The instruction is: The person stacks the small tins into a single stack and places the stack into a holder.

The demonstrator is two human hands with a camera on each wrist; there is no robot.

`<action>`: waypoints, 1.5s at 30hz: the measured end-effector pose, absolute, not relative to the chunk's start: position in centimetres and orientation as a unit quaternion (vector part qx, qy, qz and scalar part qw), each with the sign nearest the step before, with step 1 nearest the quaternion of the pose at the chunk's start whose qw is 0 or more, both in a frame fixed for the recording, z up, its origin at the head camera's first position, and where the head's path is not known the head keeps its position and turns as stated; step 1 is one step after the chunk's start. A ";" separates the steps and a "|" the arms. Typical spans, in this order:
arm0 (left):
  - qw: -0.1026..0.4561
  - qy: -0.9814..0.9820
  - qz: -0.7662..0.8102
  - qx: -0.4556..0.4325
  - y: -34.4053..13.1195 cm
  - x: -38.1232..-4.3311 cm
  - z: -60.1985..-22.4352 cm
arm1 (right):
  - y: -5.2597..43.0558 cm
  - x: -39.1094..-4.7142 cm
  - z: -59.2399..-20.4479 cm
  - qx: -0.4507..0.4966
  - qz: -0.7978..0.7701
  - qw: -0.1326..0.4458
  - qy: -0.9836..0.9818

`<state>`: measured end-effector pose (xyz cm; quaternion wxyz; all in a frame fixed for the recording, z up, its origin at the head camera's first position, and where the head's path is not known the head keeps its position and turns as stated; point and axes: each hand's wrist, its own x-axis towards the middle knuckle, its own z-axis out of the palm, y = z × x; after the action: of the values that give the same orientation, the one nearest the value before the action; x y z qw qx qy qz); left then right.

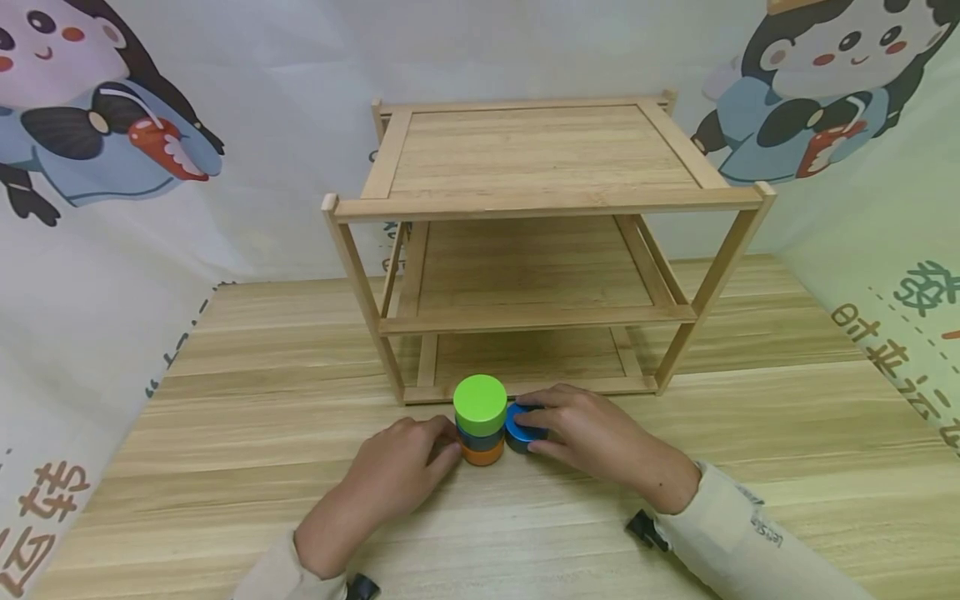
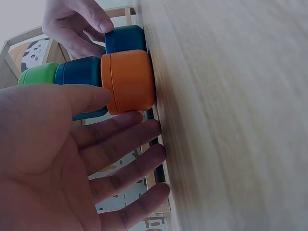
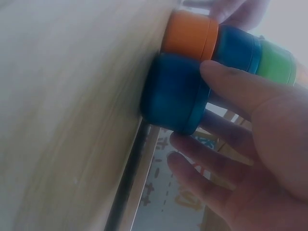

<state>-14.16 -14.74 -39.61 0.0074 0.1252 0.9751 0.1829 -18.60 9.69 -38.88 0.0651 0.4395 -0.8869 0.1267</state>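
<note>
A stack of small round lidded jars stands on the table: an orange jar [image 1: 482, 454] at the bottom, a dark blue jar [image 2: 81, 72] in the middle and a green jar [image 1: 480, 403] on top. My left hand [image 1: 401, 467] is at the stack's left side, its thumb over the orange jar and its other fingers spread fairly straight. Right beside the stack, on the table, sits a separate blue jar [image 1: 522, 427]. My right hand [image 1: 592, 433] grips that jar, thumb on the near side and fingers around the far side.
A three-tier wooden shelf [image 1: 547, 200] stands just behind the jars, its front legs resting on the wood-grain table [image 1: 247, 400]. White printed sheets [image 1: 300, 75] with cartoon figures line the back and sides.
</note>
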 end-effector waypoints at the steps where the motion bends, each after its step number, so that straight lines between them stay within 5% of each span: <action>1: 0.007 0.975 0.183 0.126 -14.7 -14.2 -39.6 | 9.7 -18.6 -38.9 0.439 0.128 0.064 -0.887; 45: 0.007 0.974 0.188 0.129 -14.7 -14.1 -39.8 | 9.8 -18.7 -39.3 0.425 0.164 0.048 -0.889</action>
<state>-14.13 -14.69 -39.75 0.0073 0.1289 0.9737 0.1877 -18.69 9.75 -39.29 0.0478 0.4250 -0.8890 0.1638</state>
